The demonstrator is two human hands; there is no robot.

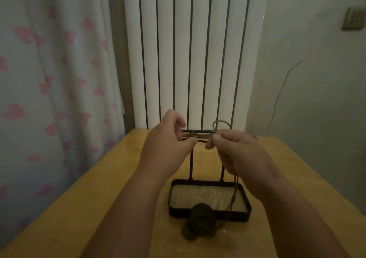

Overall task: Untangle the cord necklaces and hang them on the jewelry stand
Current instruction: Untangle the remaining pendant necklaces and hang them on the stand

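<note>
**While those cords are getting pulled tight, the pendant is asking to snag**

Since both hands are working up in the air just in front of the stand's point(208, 182) top bar point(198, 131), here's what's bugging me. The left hand point(166, 144) is pinching one end of the cords point(198, 136). The right hand point(237, 152) is pinching the other end between thumb and forefinger. So the bundle is running side to side, roughly level and parallel to the bar, above the middle of the table point(118, 178). I can't tell if it's touching the bar.

A loop point(217, 122) is sticking up over the right hand. Strands point(234, 188) are dropping from that hand to the dark pendant point(200, 214), which is sitting at the tray's near rim, on the side facing the table's near edge.

My guess at the risks:
- Pulling the hands apart is probably cinching any knot tighter instead of loosening it.
- Lifting the right hand is likely dragging the pendant against that rim, which could catch it or jerk the stand.
- Several strands are lying bunched together, so hooking them over the bar like this is just hanging up the tangle.
</note>
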